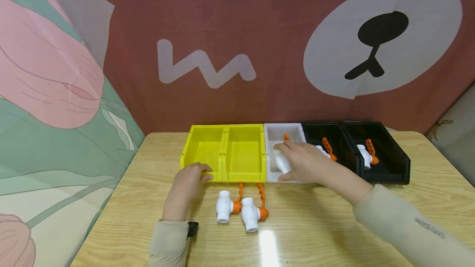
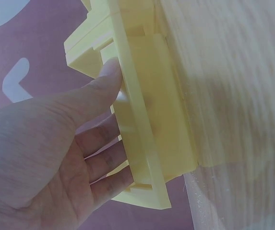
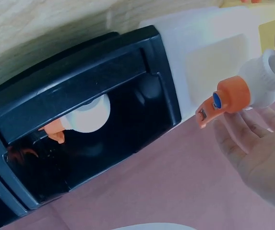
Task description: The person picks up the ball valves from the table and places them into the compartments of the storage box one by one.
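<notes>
My right hand [image 1: 306, 160] grips a white ball valve [image 1: 283, 162] over the white bin [image 1: 271, 133]. In the right wrist view the valve's orange handle [image 3: 209, 110] points away from the fingers, and thumb and fingers lie on its white body. My left hand [image 1: 189, 180] rests at the front rim of the leftmost yellow bin [image 1: 202, 151]. The left wrist view shows its thumb touching that rim and the fingers loosely extended on the inner side. Two more ball valves, one [image 1: 224, 207] beside the other [image 1: 250, 214], lie on the table before the yellow bins.
A second yellow bin [image 1: 244, 158] joins the first. Two black bins, one inner [image 1: 315, 129] and one outer [image 1: 393, 155], stand at the right, each with a ball valve inside. The wooden table [image 1: 326, 226] ends at a printed cloth [image 1: 222, 106] behind the row.
</notes>
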Action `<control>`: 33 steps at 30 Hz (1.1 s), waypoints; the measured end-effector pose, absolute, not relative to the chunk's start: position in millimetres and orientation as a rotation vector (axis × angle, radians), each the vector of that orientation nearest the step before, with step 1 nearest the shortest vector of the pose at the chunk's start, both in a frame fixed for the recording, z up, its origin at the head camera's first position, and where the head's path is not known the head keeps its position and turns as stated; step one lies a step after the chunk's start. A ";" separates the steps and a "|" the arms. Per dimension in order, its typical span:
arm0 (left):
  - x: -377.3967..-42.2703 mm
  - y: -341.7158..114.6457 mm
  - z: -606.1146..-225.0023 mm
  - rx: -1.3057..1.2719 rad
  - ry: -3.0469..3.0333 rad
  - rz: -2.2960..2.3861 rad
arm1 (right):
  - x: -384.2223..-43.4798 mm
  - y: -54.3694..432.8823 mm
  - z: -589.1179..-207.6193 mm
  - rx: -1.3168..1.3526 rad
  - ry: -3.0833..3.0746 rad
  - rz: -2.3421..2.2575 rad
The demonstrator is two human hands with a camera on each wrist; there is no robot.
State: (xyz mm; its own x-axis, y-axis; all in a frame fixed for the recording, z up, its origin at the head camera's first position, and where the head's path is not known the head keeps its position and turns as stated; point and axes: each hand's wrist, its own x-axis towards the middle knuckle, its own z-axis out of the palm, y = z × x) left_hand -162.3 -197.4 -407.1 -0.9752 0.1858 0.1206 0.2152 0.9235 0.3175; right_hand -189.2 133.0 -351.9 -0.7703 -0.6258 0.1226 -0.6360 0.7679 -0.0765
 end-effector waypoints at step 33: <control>-164.3 -196.8 -406.0 -0.305 -3.020 -0.509 | -243.3 117.9 -374.8 0.877 -3.134 0.195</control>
